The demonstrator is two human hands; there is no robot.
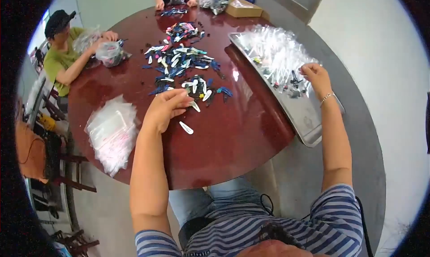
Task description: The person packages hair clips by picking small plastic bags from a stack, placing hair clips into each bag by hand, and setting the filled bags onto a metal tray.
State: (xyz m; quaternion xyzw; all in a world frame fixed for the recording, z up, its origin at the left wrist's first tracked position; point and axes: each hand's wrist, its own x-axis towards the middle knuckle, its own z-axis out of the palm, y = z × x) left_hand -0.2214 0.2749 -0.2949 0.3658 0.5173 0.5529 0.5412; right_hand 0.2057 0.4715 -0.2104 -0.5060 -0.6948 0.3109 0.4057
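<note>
My left hand [168, 107] is over the near edge of the hair clip pile [179, 60], its fingers pinched on a pale hair clip [195, 106]. A single white clip [186, 128] lies on the red table just below it. On the right, my right hand [317, 78] is above the metal tray [309, 120], its fingertips pressed together at the edge of the filled clear bags [277, 49]; whatever they hold is too small to make out. Dark clips [294, 80] lie in a bag beside those fingertips.
A stack of empty clear bags [114, 134] lies at the table's left. One person [67, 51] sits at the left edge with plastic bags; another person's hands [177, 4] are at the far edge. A cardboard box [243, 9] stands at the back.
</note>
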